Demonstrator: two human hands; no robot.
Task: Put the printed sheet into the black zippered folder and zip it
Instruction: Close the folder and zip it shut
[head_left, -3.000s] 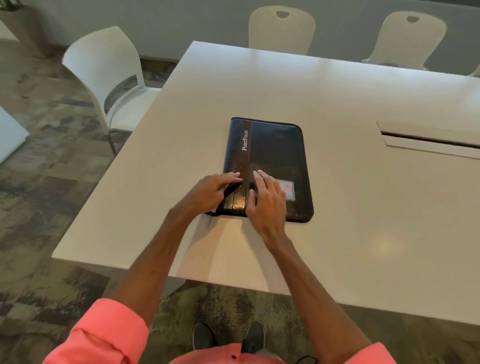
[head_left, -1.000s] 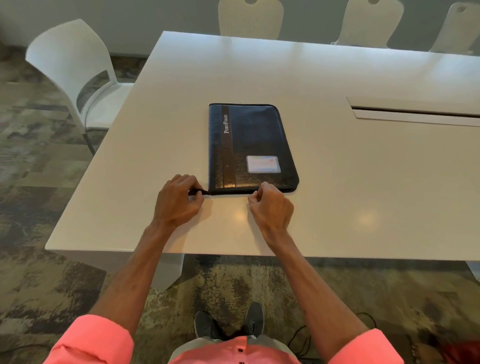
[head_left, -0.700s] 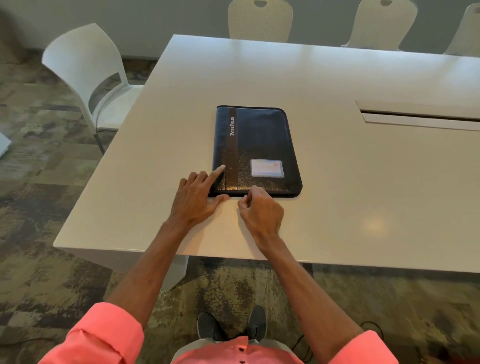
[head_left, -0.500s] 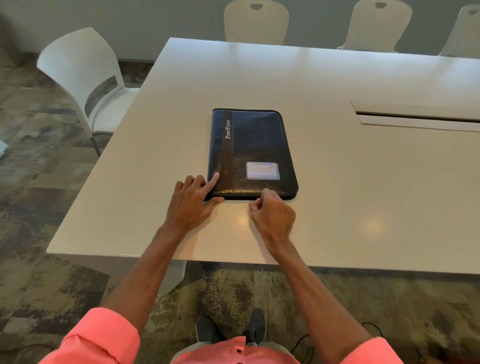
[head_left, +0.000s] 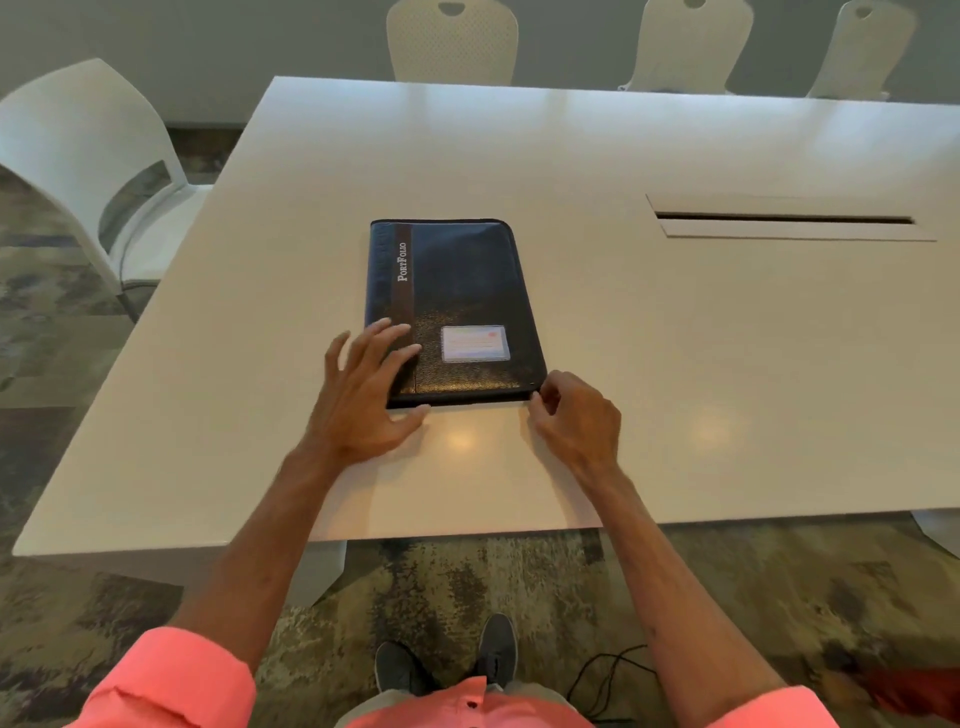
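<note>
The black zippered folder (head_left: 457, 301) lies closed and flat on the white table (head_left: 675, 364), its "PortFolio" stripe on the left and a clear card window near the front. My left hand (head_left: 363, 395) rests with fingers spread, pressing on the folder's near left corner. My right hand (head_left: 576, 415) is curled at the near right corner, thumb and fingers pinched on the zipper pull there. The printed sheet is not visible.
A white chair (head_left: 93, 171) stands at the table's left side, and several more chairs (head_left: 452, 41) line the far edge. A long cable slot (head_left: 784, 221) is set in the table at the right. A black cable (head_left: 608, 675) lies on the floor.
My right hand has slid along the folder's near edge from its middle to the right corner. My left hand has opened flat and spread onto the near left corner.
</note>
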